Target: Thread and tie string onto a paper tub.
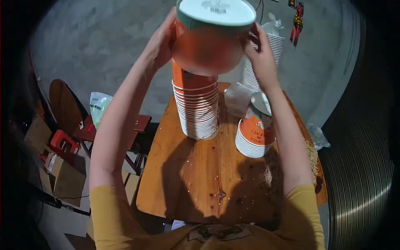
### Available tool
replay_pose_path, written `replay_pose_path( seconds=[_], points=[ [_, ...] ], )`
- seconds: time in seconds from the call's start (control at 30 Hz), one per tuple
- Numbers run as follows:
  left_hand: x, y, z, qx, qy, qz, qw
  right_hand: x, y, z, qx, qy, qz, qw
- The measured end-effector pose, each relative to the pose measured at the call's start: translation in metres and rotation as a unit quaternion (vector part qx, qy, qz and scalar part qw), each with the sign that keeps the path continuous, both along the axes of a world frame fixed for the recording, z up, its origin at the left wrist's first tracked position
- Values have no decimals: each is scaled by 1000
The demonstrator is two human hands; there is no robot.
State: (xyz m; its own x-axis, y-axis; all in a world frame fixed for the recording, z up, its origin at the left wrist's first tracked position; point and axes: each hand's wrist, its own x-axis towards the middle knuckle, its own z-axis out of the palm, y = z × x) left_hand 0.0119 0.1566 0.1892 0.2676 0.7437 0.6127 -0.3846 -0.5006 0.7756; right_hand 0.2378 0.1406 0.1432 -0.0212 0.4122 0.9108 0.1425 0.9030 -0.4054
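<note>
From where I stand: tall stack of nested tubs (199, 116), mouths down, white rims showing, on the wooden table (196, 171). Rear stack (263, 62), white rims too, clear bag (273, 27) on top. Short stack (252, 143), right of the tall one, also inverted, orange tub uppermost. Single orange-and-green tub (213, 35), base up, raised at the top of the tall stack; lower part blurred, can't tell if they touch. Left hand (163, 45) grasps one side of it, right hand (261, 48) grasps the other; some fingers hidden.

Surface and room: grey wall (121, 33) behind, ribbed metal sheet (362, 179) at right. Table has pale strands (312, 160) along its right edge, small crumbs scattered. Off left: cardboard box (68, 179), round wooden board (62, 99), red stool (64, 141). Red-gold ornament (297, 25) hangs on the wall.
</note>
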Motion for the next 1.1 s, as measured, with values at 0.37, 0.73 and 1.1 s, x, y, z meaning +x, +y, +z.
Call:
replay_pose_path(
  seconds=[0.37, 0.73, 1.1],
  points=[
    [-31, 83, -59, 120, 144, 234, 954, -35, 104, -41, -209, -18, 38, 977],
    [-41, 83, -160, 38, 134, 200, 970, -41, 87, -78, -287, -192, -135, 929],
    [-11, -17, -284, -1, 114, 361, 926, 67, -53, -72, -277, -412, -337, 800]
  ],
)
